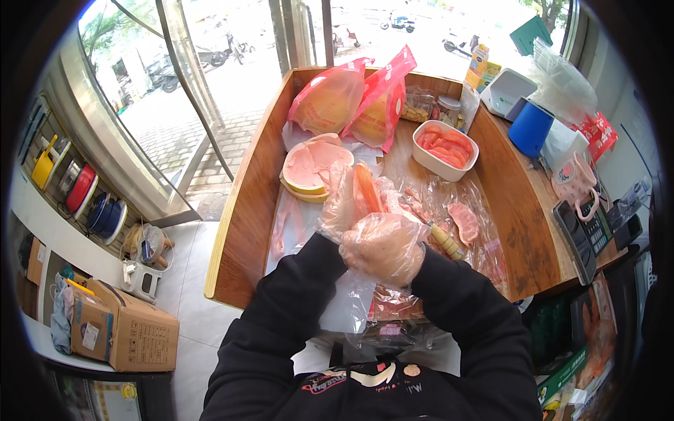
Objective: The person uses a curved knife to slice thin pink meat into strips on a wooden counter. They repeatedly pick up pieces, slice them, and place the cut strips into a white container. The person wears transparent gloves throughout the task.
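Observation:
Both my hands wear clear plastic gloves and meet over the wooden desk. My left hand (336, 204) grips a red pomelo segment (367, 189) that stands up between the hands. Close against it, my right hand (384, 247) is curled; its fingertips are hidden, so I cannot tell what they grip. Just beyond my left hand lie pink-lined pomelo rinds (313, 164), stacked. To the right, a knife with a wrapped handle (446, 241) rests among membrane scraps on plastic film (487, 252). Beside the handle is another pomelo segment (464, 223). A white container (446, 169) holds peeled red flesh.
Two red-and-clear bags (329, 100) with yellowish fruit stand at the back, near jars (448, 109). Raised wooden sides (247, 194) enclose the work surface. On the right ledge are a blue cup (531, 128), a pink mug (573, 178) and a phone (575, 239).

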`<state>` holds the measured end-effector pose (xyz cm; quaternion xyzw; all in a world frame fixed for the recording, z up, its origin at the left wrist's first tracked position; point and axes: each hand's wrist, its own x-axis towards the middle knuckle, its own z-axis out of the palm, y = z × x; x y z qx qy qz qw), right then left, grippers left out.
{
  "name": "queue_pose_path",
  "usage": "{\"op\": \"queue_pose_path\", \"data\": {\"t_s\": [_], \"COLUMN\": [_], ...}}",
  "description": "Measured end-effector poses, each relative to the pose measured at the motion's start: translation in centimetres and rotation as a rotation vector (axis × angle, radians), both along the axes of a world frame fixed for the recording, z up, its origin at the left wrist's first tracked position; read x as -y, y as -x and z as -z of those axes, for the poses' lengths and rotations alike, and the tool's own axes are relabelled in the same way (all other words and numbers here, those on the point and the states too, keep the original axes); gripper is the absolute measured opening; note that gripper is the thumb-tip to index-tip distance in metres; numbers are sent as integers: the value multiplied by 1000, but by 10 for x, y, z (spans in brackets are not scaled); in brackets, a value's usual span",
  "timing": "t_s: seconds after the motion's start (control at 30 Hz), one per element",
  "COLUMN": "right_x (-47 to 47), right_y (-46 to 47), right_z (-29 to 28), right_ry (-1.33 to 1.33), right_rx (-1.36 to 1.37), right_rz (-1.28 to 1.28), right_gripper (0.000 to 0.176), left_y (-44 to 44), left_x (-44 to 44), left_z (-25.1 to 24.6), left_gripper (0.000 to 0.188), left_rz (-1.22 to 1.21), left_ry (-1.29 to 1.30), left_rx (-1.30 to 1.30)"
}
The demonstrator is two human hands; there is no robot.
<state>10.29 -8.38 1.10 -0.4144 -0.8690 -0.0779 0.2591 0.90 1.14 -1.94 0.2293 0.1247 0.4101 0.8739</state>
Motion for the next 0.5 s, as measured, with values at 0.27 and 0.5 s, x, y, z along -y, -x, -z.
{"op": "queue_pose_path", "data": {"t_s": [0.27, 0.5], "right_x": [13, 16], "right_y": [1, 15], "right_z": [-34, -34], "right_ry": [134, 252], "right_rx": [-33, 10], "right_rz": [0, -170], "right_gripper": [12, 15], "left_y": [0, -3], "left_x": [8, 20], "left_z": [-3, -21], "left_gripper": [56, 68], "left_rz": [-10, -161], "left_ry": [175, 66], "left_rx": [115, 52]}}
